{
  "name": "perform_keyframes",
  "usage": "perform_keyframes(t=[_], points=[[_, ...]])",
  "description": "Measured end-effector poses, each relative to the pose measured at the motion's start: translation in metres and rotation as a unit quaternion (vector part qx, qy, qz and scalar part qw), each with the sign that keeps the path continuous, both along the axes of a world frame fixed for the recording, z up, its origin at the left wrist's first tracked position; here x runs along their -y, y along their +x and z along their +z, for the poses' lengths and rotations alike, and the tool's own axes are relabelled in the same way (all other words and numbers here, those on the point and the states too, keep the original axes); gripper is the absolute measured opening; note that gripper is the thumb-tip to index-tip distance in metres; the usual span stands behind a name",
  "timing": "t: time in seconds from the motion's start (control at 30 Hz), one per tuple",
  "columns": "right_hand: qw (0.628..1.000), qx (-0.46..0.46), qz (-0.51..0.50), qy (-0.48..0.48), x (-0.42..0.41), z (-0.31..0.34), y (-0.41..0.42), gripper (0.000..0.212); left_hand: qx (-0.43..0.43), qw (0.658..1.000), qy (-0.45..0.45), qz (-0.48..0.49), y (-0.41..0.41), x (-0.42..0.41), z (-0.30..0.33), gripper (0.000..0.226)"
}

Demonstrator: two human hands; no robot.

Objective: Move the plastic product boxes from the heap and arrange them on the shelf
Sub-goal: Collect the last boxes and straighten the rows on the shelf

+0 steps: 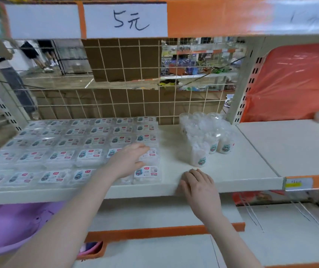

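Many plastic product boxes (89, 146) lie flat in tidy rows on left part of shelf (238, 171). Left hand (129, 161) rests on boxes near right end, fingers straight. Right hand (199, 187) on shelf front edge, fingers relaxed, holding nothing. Clear cups (207, 136) stand beside.

Both forearms are bare, no sleeves in view; the left hand (128, 161) and right hand (198, 187) wear no gloves, rings or watch.

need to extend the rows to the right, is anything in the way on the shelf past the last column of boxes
Bare shelf lies right beside the plastic boxes, but a cluster of clear cups stands further right. The right hand rests on the front edge.
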State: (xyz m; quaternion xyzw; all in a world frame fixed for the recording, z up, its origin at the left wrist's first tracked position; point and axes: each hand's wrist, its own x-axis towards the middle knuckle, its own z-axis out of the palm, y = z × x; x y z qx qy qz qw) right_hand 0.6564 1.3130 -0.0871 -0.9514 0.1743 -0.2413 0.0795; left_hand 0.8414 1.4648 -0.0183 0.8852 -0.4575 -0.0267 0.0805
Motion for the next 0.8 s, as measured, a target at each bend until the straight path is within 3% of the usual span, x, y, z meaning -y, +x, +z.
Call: perform_keyframes(t=[0.23,0.47,0.8], points=[[0.988,0.019,-0.155,-0.005,-0.013,0.012,-0.030,0.031,0.039,0.999,-0.034,-0.016,-0.007,-0.003,-0.007,0.051],[0.962,0.010,-0.270,0.021,0.013,0.021,-0.091,0.026,0.053,0.993,-0.103,-0.028,-0.057,0.020,-0.011,0.050],[0.922,0.039,-0.383,0.035,0.083,0.028,-0.222,0.034,0.056,0.981,-0.133,-0.126,-0.172,0.150,0.002,0.061]])
